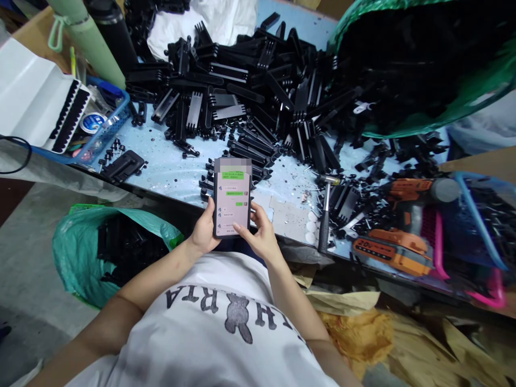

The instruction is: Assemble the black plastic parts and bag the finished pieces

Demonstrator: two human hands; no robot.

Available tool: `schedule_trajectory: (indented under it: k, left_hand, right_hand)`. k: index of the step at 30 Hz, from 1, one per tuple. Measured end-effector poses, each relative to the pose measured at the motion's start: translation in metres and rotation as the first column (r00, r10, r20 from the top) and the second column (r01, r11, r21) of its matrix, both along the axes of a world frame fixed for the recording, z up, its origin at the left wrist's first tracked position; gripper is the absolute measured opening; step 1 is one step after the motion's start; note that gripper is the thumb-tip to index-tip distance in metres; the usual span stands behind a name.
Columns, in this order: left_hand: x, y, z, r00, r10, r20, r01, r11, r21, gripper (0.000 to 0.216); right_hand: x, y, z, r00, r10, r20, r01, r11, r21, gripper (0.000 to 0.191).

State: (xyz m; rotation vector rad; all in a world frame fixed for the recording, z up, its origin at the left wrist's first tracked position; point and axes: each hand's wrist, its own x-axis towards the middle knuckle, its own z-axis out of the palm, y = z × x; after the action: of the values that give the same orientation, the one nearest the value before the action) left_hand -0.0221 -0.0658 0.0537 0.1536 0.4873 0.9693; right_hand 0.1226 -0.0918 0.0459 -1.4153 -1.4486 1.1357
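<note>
A smartphone (233, 196) with a chat screen lit up is held upright in front of my shirt, over the table's front edge. My left hand (205, 228) wraps around its left side, thumb along the edge. On the other side, my right hand (260, 228) grips the phone's right edge, its thumb over the lower part of the screen. Just behind the phone lies a row of black plastic pieces (252, 148) with screws, partly hidden by it. A larger heap of black plastic parts (242, 75) spreads across the back of the blue table (169, 172).
A hammer (324, 215) and an orange cordless drill (393, 250) lie at the right. A green sack (403, 129) of black parts stands back right; another green sack (72, 258) sits on the floor at left. A blue basket (121, 110) of small items stands left.
</note>
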Motion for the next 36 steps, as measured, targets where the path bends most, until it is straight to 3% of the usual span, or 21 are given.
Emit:
schedule_trajectory:
  k: [27, 32, 36]
  left_hand:
    - [-0.009, -0.001, 0.008, 0.993, -0.104, 0.059, 0.107, 0.992, -0.063, 0.07]
    - [-0.025, 0.002, 0.006, 0.987, -0.114, 0.113, 0.119, 0.992, -0.037, 0.071]
    - [-0.049, 0.005, 0.002, 0.997, -0.06, 0.041, 0.06, 0.998, -0.003, 0.075]
  right_hand:
    - [0.017, -0.004, -0.004, 0.998, -0.047, -0.049, 0.048, 0.998, 0.036, 0.05]
    - [0.018, -0.004, -0.004, 0.999, -0.027, -0.047, 0.029, 0.999, 0.029, 0.048]
    - [0.018, -0.003, -0.007, 0.999, -0.032, -0.027, 0.033, 0.999, 0.023, 0.049]
